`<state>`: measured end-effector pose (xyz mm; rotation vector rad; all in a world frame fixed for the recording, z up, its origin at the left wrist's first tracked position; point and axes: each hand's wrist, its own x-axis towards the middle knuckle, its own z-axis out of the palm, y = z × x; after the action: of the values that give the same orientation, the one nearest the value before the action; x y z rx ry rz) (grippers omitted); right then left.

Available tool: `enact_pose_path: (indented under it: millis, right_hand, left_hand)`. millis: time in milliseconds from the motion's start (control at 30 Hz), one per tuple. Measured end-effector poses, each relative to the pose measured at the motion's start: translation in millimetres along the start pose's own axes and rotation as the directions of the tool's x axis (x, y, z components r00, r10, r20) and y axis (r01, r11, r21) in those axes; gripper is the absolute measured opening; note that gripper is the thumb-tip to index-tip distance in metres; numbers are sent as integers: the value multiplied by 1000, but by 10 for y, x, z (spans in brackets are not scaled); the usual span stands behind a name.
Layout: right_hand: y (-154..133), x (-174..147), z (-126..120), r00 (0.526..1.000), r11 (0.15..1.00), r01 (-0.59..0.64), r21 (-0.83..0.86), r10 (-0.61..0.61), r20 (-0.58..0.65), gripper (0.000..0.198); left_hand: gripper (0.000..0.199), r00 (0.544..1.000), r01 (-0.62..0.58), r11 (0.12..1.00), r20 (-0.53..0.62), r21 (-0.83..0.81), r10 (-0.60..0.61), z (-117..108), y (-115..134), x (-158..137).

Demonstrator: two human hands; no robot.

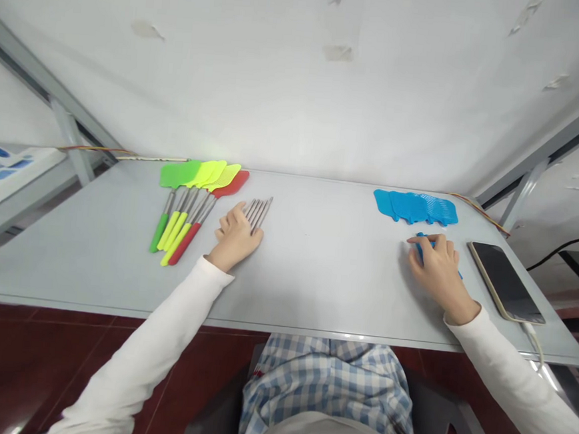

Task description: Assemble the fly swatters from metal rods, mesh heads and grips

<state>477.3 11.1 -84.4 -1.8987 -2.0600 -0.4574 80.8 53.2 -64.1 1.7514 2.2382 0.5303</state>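
Several thin metal rods point(258, 213) lie side by side on the grey table, their far ends poking out past my left hand point(238, 238). The fingers of that hand are curled over them and hide their near ends. Just left of it is a fanned row of fly swatters point(179, 218) with green, yellow and red heads and handles. At the right, my right hand point(435, 265) is closed over a blue handle point(421, 246), most of which the fingers cover. Beyond it lie several overlapping blue fly swatter heads point(415, 207) without rods.
A phone point(507, 281) with a white cable lies right of my right hand. A white power strip point(9, 175) sits beyond the table's left side. Behind the table point(314, 279) rises a white wall point(299, 97), with grey metal frame bars at both sides.
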Motion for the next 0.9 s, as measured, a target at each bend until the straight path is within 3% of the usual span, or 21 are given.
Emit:
enact_pose_path:
  millis: [167,300,433,600,733,833,900]
  right_hand:
    - [6,32,-16,997,989,64,130,-57,-61,33]
    - [-25,71,-47,990,975,122,187,-107,-92,31]
    - [-113,102,-111,989,967,138,215,-122,-83,28]
    - [-273,177,-180,986,908,163,386,-144,-80,26]
    - [-569,317,-280,984,718,84,691,-167,54,29]
    - [-848,499,-377,961,448,-75,891,-207,185,45]
    - [-991,647,-425,967,261,-118,958,-190,171,50]
  left_hand:
    - [50,980,122,988,-171,92,-106,-231,-422,304]
    - [40,989,74,981,-137,180,-49,-339,-662,471]
    - [33,996,81,987,-37,142,-77,-416,-619,531]
    - [31,997,82,994,11,-71,-82,-549,-294,389]
    - [28,993,-114,902,-11,-416,120,-534,230,55]
    - [31,961,-173,713,42,-679,273,-368,698,-202]
    - [28,922,-191,614,75,-766,379,-212,971,-316]
